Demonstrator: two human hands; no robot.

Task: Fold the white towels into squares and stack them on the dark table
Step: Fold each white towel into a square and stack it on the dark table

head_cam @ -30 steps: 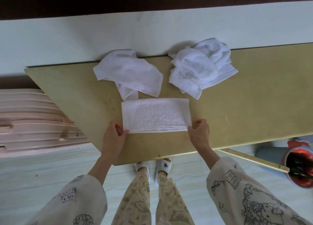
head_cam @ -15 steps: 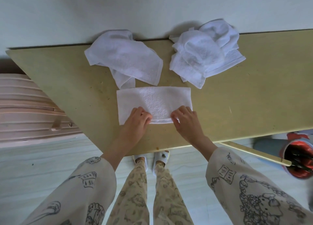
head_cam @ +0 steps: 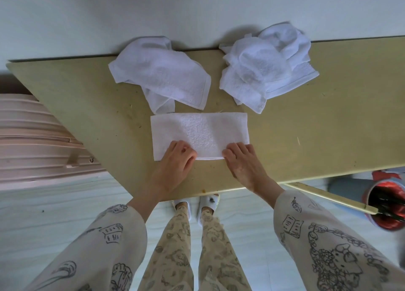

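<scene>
A white towel point(head_cam: 200, 131), folded into a flat rectangle, lies on the yellowish table point(head_cam: 328, 126) close to its front edge. My left hand point(head_cam: 175, 163) rests on its near left part, fingers curled on the cloth. My right hand point(head_cam: 243, 161) presses the near right part, fingers spread flat. Behind it lie a loosely crumpled white towel point(head_cam: 162, 76) at the left and a heap of crumpled white towels point(head_cam: 265, 67) at the right, both against the wall.
A pale wall runs along the table's far edge. A pink ribbed suitcase point(head_cam: 37, 137) stands at the left of the table. On the floor at the right is a red bucket point(head_cam: 385, 205). My legs and white slippers show below the table's front edge.
Both hands moved from the towel's outer near corners inward onto its near edge. The view shifted lower. The towel stays a flat rectangle.
</scene>
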